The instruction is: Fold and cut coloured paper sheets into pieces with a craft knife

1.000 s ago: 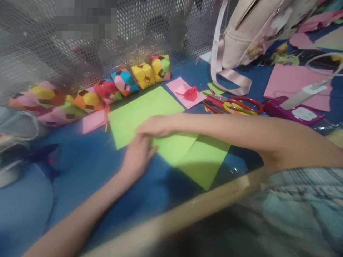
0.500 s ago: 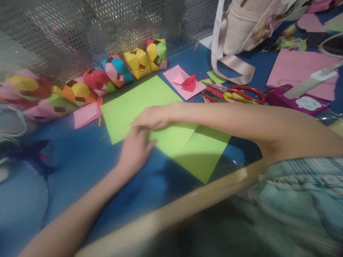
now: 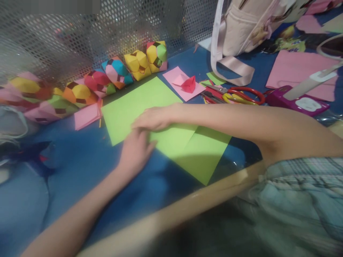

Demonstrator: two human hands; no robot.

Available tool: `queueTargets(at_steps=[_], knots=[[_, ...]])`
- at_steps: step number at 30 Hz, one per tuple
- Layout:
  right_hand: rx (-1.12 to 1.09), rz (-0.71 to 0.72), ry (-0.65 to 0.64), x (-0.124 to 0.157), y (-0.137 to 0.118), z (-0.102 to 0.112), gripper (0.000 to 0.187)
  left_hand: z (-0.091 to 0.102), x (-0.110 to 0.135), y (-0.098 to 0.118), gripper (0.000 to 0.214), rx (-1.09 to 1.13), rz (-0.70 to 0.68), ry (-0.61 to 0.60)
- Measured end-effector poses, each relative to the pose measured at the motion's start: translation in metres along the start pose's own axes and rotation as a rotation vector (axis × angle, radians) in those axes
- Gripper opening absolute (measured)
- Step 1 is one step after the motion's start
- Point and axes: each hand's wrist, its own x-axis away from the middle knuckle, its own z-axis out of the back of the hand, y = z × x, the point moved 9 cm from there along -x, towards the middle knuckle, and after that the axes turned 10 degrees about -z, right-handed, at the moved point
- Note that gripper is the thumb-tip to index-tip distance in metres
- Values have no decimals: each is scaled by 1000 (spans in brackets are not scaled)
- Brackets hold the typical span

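Note:
Lime-green paper (image 3: pixel 158 91) lies at an angle on the blue table, with another green section (image 3: pixel 209 153) at its lower right; whether it is one folded sheet or two, I cannot tell. My right hand (image 3: pixel 154 117) rests flat on the paper with its fingers stretched to the left. Just below it, my left hand (image 3: pixel 134 148) lies at the paper's near edge, thumb spread out to the right. The tips of the left fingers meet the right fingertips and are partly covered and blurred.
Several colourful folded-paper shapes (image 3: pixel 136 64) line the perforated metal panel (image 3: pixel 115 21). Pink paper (image 3: pixel 87 116) lies left of the green. To the right are red-handled scissors (image 3: pixel 246 93), a purple-based device (image 3: pixel 297 100) and a pale bag (image 3: pixel 241 30). A dark blurred object (image 3: pixel 34 157) sits at left.
Hardly anything differs. Both hands stay on the green paper in nearly the same pose, and the view has shifted very slightly.

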Motion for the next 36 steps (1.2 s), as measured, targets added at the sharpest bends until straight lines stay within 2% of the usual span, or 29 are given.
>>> queueTargets(at_steps=[10, 16, 27, 32, 36], knots=[[-1, 36, -8, 0, -2, -2, 35, 0, 1, 0, 32, -17, 26, 4], [-30, 22, 38, 1, -1, -1, 35, 1, 0, 1, 31, 1, 3, 18], [-26, 29, 48, 2, -3, 0, 32, 2, 0, 1, 32, 25, -23, 20], [-75, 27, 57, 2, -3, 0, 32, 2, -1, 1, 32, 22, -27, 12], [-176, -33, 55, 1, 0, 2, 28, 2, -1, 2, 32, 28, -33, 3]])
